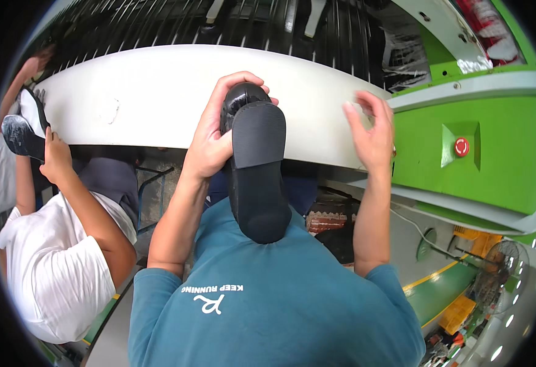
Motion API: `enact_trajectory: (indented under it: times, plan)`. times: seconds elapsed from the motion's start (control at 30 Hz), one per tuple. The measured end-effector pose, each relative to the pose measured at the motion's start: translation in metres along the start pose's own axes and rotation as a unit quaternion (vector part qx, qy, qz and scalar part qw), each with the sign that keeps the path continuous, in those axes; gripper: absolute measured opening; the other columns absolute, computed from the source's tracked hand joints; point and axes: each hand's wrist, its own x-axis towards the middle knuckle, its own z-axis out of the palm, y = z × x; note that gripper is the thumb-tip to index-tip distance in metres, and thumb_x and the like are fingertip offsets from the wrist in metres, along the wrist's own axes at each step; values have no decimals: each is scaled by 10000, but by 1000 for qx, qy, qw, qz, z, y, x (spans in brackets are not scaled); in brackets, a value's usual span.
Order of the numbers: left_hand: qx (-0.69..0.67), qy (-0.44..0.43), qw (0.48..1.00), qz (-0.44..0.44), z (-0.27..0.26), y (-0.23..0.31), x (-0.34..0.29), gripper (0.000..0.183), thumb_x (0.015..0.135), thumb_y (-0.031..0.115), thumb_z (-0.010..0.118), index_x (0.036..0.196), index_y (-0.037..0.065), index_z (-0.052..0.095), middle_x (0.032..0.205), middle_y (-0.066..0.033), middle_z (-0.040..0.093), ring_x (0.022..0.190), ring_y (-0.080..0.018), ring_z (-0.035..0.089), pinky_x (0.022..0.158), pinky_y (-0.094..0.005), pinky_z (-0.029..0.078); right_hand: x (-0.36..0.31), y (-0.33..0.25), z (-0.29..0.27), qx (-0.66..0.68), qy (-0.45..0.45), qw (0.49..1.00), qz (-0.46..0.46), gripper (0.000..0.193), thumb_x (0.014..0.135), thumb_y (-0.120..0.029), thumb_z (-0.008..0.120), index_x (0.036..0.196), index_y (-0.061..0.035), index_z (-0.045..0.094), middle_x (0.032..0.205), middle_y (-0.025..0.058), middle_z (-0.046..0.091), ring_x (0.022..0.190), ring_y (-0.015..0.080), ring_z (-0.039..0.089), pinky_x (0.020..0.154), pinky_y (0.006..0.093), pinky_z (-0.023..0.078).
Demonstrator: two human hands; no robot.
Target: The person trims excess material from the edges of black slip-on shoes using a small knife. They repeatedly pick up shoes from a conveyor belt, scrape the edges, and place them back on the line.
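Observation:
My left hand (207,137) is wrapped round the left side of a black shoe (259,189), gripping it near its far end. The shoe is held up in front of my chest, over the near edge of the white ledge, with its flat underside turned toward me. A finely ribbed piece (259,134) covers the far part of that underside, while the nearer part is smooth and dark. Shiny black material shows past the ribbed end. To the right, apart from the shoe, my right hand (372,128) is raised above the ledge, fingers spread and holding nothing.
A white ledge (152,67) runs along a bed of dark rollers (145,40) carrying several items. Close on my right stands a green machine panel (500,165) with a red button (461,147). At left, a co-worker (72,257) holds a black shoe piece (23,137). A fan (500,269) stands lower right.

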Motion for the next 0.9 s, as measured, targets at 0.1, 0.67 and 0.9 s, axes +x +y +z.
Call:
enact_trajectory:
  times: [0.1,0.67,0.9]
  plan:
    - [1,0,999,38,4,11,2,648,920,222,778,1475,16,514,1449,-225,585,1350,-398,653,1062,-542,609,-24,71,-14,-215,1,977,13,354,991,-234,795,1280,-34,749,1293,166,706,1256,374,616,1106,481,487]
    - [179,-88,978,67,-12,34,20,477,835,154,786,1272,-19,705,1198,-139,731,1080,-220,702,987,-358,546,-15,-3,3,107,-32,994,21,304,960,-171,851,1222,-45,766,1191,136,745,1098,264,743,990,379,572]
    - [228,-85,963,113,-24,24,16,377,855,75,738,1220,-17,728,1116,-130,747,1026,-240,724,936,-363,566,-2,-22,15,185,-7,983,4,240,973,-119,837,1185,-21,782,1091,105,775,1018,206,760,947,341,588]
